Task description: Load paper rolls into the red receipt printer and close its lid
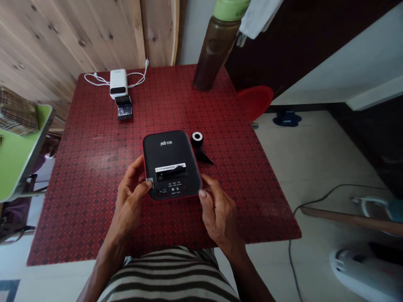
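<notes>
You sit at a red counter (78,180) with a small diamond pattern, and the black portable printer (171,161) with a red edge lies in the middle of it, just in front of your body. Your left hand (130,188) is at the left side of the printer: the left fingers (135,167) are curled and clamped on that edge, and the thumb presses on the top near a small pale square tab (149,182). Your right hand (217,209) is at the lower right corner, and the right fingers (203,193) touch the red edge, but you cannot tell from this view if they grip it. Just beside the printer, on the far right, stands a black roll with a white core (197,139), and a black strip (204,158) comes out from it onto the counter. Farther away is a white box-shaped device (119,83) with a white cable (97,79), and a small black object (124,107) touches its front. Near the far edge of the counter stands a brown bottle with a green top (214,50). You wear a striped shirt (166,277).
</notes>
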